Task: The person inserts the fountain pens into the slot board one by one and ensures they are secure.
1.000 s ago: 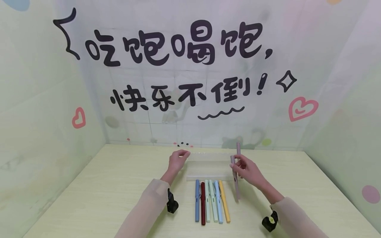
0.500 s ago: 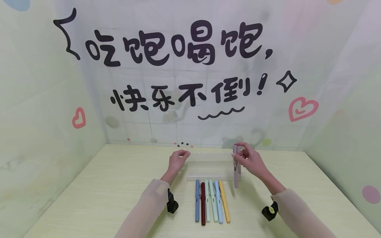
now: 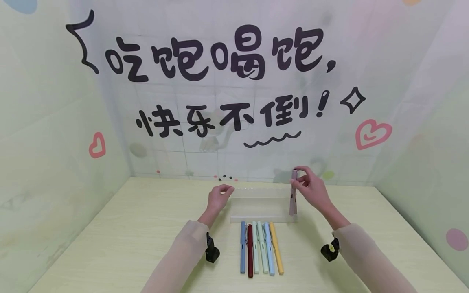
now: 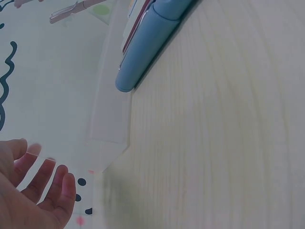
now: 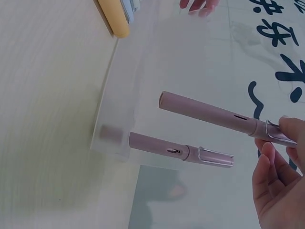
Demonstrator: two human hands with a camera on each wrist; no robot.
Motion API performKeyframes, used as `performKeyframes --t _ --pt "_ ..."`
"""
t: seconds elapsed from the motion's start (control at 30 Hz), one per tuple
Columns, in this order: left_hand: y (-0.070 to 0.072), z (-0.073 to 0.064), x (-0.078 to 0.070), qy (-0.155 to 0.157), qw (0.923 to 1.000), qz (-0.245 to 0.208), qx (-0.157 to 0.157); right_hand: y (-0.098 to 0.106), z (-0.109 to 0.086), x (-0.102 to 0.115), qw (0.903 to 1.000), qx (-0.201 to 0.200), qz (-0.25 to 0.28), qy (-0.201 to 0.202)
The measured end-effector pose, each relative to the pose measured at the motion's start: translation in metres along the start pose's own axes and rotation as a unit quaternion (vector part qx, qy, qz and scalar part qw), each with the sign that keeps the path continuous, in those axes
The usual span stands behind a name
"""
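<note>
Partly, the right hand (image 3: 313,189) hides the mauve pen (image 5: 209,113) it pinches; the left hand (image 3: 219,197) pinches a faint transparent stand (image 3: 260,206).

At the right end of the clear pen stand (image 3: 256,219), the standing mauve pen (image 5: 167,147) is mostly hidden in the head view by the held mauve pen (image 5: 209,114), whose cap end disappears behind the right hand (image 3: 311,189) in the right wrist view. That view's top edge cuts off the left hand (image 3: 218,197) at the stand's opposite end and the yellow pen (image 3: 276,248) before it. In the left wrist view, the blue pen (image 3: 242,248) before the stand is cropped and hides most of the dark-red pen (image 3: 250,250).
</note>
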State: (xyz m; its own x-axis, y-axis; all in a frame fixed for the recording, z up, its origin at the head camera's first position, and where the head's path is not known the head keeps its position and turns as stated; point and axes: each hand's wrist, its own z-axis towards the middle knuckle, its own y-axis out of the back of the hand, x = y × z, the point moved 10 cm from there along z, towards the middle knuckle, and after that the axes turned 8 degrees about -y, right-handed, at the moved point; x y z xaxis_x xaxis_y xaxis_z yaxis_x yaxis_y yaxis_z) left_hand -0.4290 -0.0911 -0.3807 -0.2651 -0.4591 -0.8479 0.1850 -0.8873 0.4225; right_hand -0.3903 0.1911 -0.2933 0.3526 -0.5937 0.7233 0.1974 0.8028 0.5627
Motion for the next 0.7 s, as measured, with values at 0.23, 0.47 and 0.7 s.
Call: performKeyframes --t 0.23,0.47,0.7 --pt "0.000 -0.001 0.001 0.002 1.0000 0.000 0.000 0.000 0.002 -0.006 0.9997 -0.023 0.006 -0.007" --pt "0.000 -0.001 0.000 -0.002 1.0000 0.005 0.001 -0.004 0.003 -0.012 0.9991 -0.041 -0.009 0.004" --pt "0.000 -0.001 0.000 -0.003 1.0000 0.002 -0.001 -0.009 0.003 -0.016 0.9986 -0.046 -0.027 0.000"
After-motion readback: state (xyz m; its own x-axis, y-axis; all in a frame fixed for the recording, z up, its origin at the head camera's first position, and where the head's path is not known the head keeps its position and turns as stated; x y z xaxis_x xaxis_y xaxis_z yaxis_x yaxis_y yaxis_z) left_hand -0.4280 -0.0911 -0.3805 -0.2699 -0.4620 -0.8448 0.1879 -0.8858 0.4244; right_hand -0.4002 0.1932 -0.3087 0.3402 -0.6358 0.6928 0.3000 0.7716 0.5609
